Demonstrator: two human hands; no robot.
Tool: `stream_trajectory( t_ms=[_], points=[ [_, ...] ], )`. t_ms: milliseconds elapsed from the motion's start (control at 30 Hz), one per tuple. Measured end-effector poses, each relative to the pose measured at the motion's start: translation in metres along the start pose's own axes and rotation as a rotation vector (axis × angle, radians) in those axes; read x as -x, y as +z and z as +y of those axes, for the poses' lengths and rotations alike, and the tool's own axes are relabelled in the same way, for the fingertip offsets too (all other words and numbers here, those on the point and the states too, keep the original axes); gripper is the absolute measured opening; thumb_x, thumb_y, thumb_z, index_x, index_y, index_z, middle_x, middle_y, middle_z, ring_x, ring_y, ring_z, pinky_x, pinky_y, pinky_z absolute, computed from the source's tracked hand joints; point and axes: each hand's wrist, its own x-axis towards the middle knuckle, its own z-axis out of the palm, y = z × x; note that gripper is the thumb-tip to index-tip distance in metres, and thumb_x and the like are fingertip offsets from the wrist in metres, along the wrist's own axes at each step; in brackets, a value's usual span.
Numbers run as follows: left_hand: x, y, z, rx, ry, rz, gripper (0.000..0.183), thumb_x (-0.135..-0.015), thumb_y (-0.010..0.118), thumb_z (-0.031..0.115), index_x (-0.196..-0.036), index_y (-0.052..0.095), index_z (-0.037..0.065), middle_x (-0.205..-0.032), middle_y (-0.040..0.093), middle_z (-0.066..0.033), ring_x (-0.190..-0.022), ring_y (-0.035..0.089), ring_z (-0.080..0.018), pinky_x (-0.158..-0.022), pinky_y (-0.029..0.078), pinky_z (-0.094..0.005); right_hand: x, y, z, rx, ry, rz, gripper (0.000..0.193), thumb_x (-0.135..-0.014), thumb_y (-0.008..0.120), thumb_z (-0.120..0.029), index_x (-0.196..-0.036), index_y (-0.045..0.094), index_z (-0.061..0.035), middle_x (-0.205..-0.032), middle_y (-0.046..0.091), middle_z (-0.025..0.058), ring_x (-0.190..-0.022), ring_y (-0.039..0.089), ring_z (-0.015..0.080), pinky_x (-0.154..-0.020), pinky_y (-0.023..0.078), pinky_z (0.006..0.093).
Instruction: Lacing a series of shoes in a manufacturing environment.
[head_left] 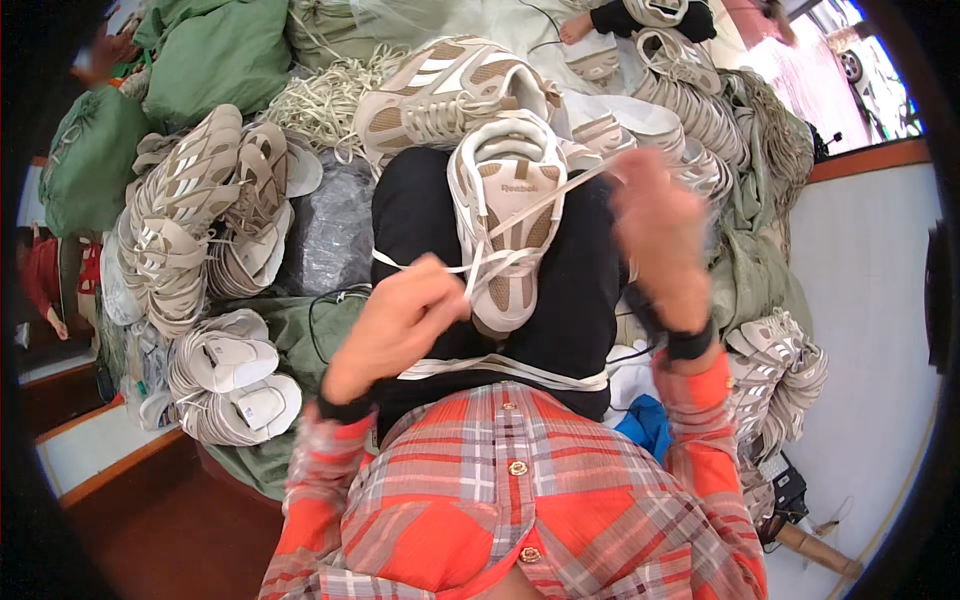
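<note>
A beige and white sneaker [517, 190] rests on my lap between my black-trousered thighs, its toe toward me. A pale shoelace [548, 200] is threaded through part of it and stretches taut up to the right. My right hand [660, 225], blurred by motion, is raised right of the shoe, closed on that lace. Beside the toe, my left hand [408, 305] has its fingers pinched together on a lower stretch of lace. Several loose white laces [500, 373] lie across my lap. Just beyond the sneaker sits another laced beige shoe [440, 100].
Stacked shoe uppers [185, 220] stand on the left, with white-lined ones [235, 385] nearer. More stacks [700, 120] lie at far right and uppers [775, 375] at near right. A lace heap [325, 100] and green sacks [215, 50] are behind. Another person's hand [575, 28] shows at the top.
</note>
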Motion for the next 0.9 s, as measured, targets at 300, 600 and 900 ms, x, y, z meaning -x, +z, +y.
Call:
stream_trajectory(
  t_ms=[300, 600, 900],
  points=[
    [0.049, -0.037, -0.007, 1.803, 0.271, 0.547, 0.022, -0.094, 0.051, 0.013, -0.112, 0.063, 0.011, -0.096, 0.063, -0.0007, -0.098, 0.055, -0.0176, -0.096, 0.038, -0.0391, 0.012, 0.015, 0.046, -1.966, 0.62, -0.044, 0.01, -0.095, 0.05, -0.01, -0.096, 0.053, -0.0004, -0.098, 0.06, 0.0135, -0.087, 0.064, 0.0266, -0.08, 0.056, 0.0437],
    [0.019, 0.024, -0.017, 2.098, -0.216, 0.551, 0.036, -0.096, 0.047, 0.006, -0.132, 0.047, 0.007, -0.123, 0.055, -0.0137, -0.112, 0.054, -0.0235, -0.101, 0.043, -0.0407, 0.067, -0.103, 0.242, -1.76, 0.637, 0.615, 0.004, -0.089, 0.052, 0.005, -0.088, 0.051, 0.0094, -0.084, 0.054, 0.013, -0.077, 0.054, 0.0212, -0.113, 0.03, 0.0496],
    [-0.001, -0.016, -0.049, 0.331, 0.007, 0.065, 0.046, -0.086, 0.065, 0.01, -0.129, 0.053, 0.005, -0.086, 0.058, 0.0007, -0.066, 0.042, -0.0048, -0.06, 0.036, -0.0208, 0.091, -0.14, 0.266, -1.642, 0.652, 0.602, 0.008, -0.091, 0.048, 0.005, -0.092, 0.051, 0.0118, -0.09, 0.052, 0.0138, -0.082, 0.054, 0.0235, -0.111, 0.034, 0.0484]
  ],
)
